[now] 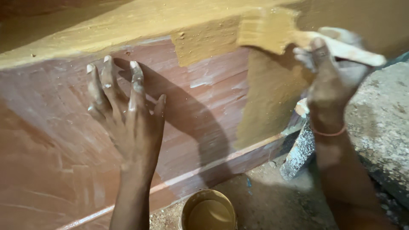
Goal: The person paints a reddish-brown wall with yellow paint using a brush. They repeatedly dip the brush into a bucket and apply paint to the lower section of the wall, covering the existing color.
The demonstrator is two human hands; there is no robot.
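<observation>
A low reddish-brown wall face (64,140) streaked with white fills most of the view, its sloping top ledge (106,30) already coated in wet ochre-yellow paint, with bare dirt ground (264,200) below. The left hand (128,115) presses flat against the unpainted red surface, fingers spread wide and dotted with pale paint, holding nothing. The right hand (330,81) is closed around the pale, paint-smeared handle of a wide flat brush (266,30) loaded with ochre, whose bristles lie against the upper edge of the wall just where the fresh yellow patch (268,98) meets the red. A round tin of ochre paint (208,211) sits open on the ground, near the foot of the wall and between the two forearms. A rough grey stone block (379,123) rises at the right — close beside the right wrist.

The risks look plain enough: the heavily loaded brush could drip down the red face, the braced left palm could slide into wet paint — and a shifting knee or forearm could tip the open tin.
</observation>
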